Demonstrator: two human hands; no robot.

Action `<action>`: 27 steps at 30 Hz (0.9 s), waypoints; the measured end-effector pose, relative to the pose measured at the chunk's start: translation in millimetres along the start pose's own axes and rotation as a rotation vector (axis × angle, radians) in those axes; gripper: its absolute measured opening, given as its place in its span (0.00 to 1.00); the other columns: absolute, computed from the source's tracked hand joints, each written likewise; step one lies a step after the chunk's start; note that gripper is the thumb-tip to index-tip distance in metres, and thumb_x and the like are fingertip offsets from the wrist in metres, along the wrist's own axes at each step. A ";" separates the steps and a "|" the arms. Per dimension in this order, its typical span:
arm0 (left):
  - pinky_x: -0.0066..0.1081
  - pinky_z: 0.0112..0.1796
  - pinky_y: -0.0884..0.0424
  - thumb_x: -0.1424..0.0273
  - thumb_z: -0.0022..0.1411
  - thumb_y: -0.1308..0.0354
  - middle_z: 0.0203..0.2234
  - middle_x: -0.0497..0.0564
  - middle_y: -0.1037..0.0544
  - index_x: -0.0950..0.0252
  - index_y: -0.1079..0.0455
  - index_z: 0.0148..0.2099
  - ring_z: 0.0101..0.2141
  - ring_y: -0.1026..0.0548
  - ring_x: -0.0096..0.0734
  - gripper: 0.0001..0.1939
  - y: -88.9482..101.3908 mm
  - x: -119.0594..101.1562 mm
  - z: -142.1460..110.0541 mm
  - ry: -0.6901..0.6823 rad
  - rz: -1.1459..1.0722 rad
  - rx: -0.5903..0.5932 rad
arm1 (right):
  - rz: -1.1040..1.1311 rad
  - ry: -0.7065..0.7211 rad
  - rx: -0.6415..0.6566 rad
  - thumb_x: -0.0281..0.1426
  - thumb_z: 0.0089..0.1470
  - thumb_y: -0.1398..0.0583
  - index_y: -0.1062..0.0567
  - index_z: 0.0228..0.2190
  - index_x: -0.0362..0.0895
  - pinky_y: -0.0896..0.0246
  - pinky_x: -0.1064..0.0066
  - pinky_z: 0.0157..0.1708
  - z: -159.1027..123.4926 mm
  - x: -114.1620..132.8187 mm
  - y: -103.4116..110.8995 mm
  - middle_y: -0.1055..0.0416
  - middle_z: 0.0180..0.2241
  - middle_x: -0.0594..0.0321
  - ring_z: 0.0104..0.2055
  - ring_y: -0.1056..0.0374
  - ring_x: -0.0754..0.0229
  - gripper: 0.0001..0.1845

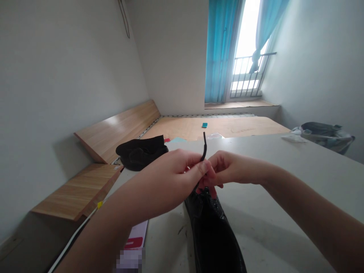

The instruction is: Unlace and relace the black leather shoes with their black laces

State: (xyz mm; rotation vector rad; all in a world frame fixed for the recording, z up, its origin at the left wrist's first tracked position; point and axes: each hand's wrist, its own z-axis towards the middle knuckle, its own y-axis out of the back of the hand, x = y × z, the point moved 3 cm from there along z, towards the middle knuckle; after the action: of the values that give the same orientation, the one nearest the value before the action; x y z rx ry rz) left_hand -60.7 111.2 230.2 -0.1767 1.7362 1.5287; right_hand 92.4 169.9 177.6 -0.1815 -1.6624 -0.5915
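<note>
Left hand (160, 180) closed in a pinch on a black lace (204, 146), whose tip stands upright; right hand (230, 168) curled against it, grip partly hidden. Below the hands, a black shoe (212, 231) lies on a white table (273, 189); a dark object (140, 152) lies beyond.

This looks like a sparsely furnished room in a home, probably a bedroom: blue curtains (220, 51) frame a bright doorway with a balcony railing (250, 74), and a bare wooden bed frame (210, 127) stands against plain white walls (173, 49).
</note>
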 end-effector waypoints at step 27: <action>0.29 0.30 0.42 0.70 0.68 0.54 0.27 0.42 0.28 0.61 0.33 0.30 0.29 0.31 0.26 0.14 -3.3 -6.0 -6.0 -0.077 0.268 -0.068 | 0.298 0.091 -0.212 0.39 0.56 0.38 0.26 0.30 0.41 0.37 0.75 0.30 -0.2 -6.2 15.4 0.29 0.32 0.61 0.34 0.33 0.65 0.13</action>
State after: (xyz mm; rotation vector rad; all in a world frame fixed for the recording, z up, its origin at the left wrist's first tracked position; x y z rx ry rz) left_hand -57.5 102.7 231.2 0.0839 1.7000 1.7641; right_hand 100.5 184.3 175.8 -0.5390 -1.4479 -0.5393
